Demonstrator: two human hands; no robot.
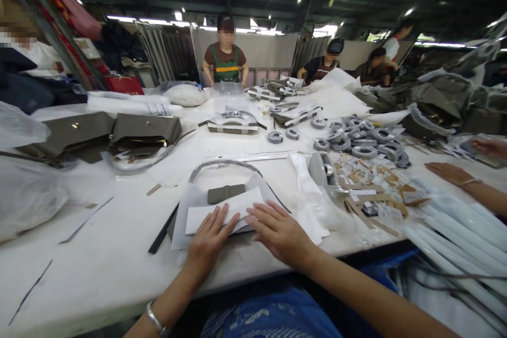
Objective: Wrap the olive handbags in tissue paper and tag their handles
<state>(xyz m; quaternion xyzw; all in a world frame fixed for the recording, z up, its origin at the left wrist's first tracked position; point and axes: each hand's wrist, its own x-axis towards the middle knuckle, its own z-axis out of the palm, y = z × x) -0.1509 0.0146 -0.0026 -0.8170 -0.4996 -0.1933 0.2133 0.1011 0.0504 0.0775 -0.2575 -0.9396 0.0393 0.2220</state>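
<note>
Both my hands lie flat on a folded sheet of white paper (198,218) at the near edge of the table. My left hand (210,232) presses its left part with fingers stretched out. Across its right part rests my right hand (279,229), fingers spread. Beneath the paper is a grey-green handbag, mostly hidden, on a translucent sheet (180,235). A grey-green flap piece (226,194) shows just beyond the paper. The bag's wrapped handle (222,164) arches behind it, and a dark strap (162,229) sticks out at the left.
Grey-green handbags (146,129) stand at the back left. Wrapped coiled straps (364,142) are heaped at the right, near a tape dispenser (325,171) and paper scraps (380,182). A co-worker's hand (449,173) rests at the right; another person (225,58) stands across the table.
</note>
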